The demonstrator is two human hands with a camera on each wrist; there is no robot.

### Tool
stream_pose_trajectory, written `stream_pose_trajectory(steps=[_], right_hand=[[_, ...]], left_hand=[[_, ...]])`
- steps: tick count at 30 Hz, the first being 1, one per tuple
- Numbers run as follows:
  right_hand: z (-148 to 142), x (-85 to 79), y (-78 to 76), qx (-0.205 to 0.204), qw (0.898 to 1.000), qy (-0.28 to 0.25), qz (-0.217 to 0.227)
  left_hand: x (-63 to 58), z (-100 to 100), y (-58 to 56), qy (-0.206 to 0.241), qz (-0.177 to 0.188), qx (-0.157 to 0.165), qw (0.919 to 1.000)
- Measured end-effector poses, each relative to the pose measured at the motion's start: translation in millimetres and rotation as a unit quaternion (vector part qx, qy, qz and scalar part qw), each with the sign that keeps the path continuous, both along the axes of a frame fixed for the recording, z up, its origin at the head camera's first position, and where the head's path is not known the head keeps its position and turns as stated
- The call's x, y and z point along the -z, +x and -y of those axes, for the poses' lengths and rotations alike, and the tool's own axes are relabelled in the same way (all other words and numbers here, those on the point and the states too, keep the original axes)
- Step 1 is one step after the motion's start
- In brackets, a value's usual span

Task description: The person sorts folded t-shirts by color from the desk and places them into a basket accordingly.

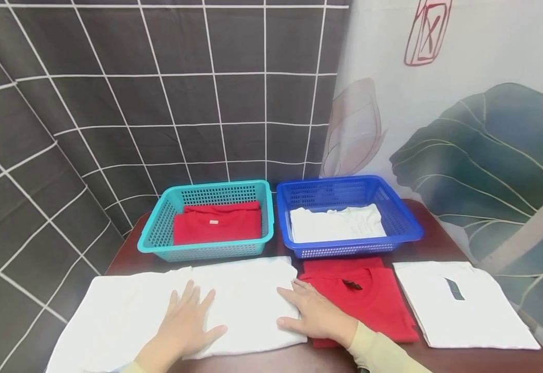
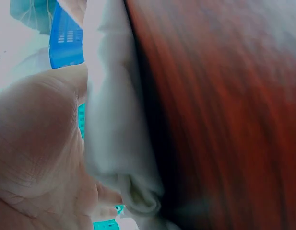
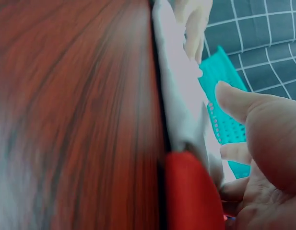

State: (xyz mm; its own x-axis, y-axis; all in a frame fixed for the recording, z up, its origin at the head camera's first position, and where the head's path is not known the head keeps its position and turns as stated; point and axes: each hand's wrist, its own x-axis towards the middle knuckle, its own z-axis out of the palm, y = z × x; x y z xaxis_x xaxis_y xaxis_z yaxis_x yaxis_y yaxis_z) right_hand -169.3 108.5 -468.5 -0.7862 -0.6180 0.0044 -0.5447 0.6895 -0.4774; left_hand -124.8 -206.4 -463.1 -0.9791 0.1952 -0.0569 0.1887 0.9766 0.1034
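A folded white shirt [image 1: 248, 300] lies flat at the front middle of the table. My left hand [image 1: 185, 324] rests on its left side with the fingers spread, where it meets another white garment [image 1: 117, 316]. At its right edge lies my right hand [image 1: 315, 311], thumb and index finger extended over the white cloth. Beneath that hand and wrist is a folded red shirt [image 1: 369, 305], partly covered. In the left wrist view, the white shirt's rolled front edge [image 2: 112, 110] shows beside my palm [image 2: 32, 143]. The right wrist view has the red fold [image 3: 193, 191] beside my fingers.
Behind the shirts stand a teal basket [image 1: 208, 254] with folded red clothing [image 1: 217, 228] and a blue basket [image 1: 346, 252] with folded white clothing [image 1: 338, 224]. Another folded white shirt [image 1: 471, 316] with a dark label lies at the right of the brown table [image 1: 252, 363].
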Motion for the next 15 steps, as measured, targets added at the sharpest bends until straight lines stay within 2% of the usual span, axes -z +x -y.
stream_pose_trajectory(steps=[5, 7, 9, 13, 15], right_hand=[[5.5, 0.5, -2.4, 0.026, 0.995, -0.085, 0.035], [8.0, -1.0, -2.6, 0.05, 0.985, -0.145, 0.081], [10.3, -2.7, -2.8, 0.082, 0.961, -0.216, 0.15], [12.9, -4.7, -2.7, 0.135, 0.888, -0.333, 0.285], [13.3, -4.0, -2.9, 0.147, 0.862, -0.36, 0.325]], left_hand=[[-1.6, -8.1, -3.3, 0.035, 0.013, 0.014, 0.9992], [-1.2, -11.1, -3.8, 0.053, 0.021, 0.013, 0.9983], [0.0, -13.6, -4.2, 0.067, 0.023, 0.011, 0.9974], [2.1, -18.3, -4.1, 0.09, 0.021, 0.012, 0.9957], [2.5, -20.2, -3.9, 0.104, 0.02, 0.009, 0.9943]])
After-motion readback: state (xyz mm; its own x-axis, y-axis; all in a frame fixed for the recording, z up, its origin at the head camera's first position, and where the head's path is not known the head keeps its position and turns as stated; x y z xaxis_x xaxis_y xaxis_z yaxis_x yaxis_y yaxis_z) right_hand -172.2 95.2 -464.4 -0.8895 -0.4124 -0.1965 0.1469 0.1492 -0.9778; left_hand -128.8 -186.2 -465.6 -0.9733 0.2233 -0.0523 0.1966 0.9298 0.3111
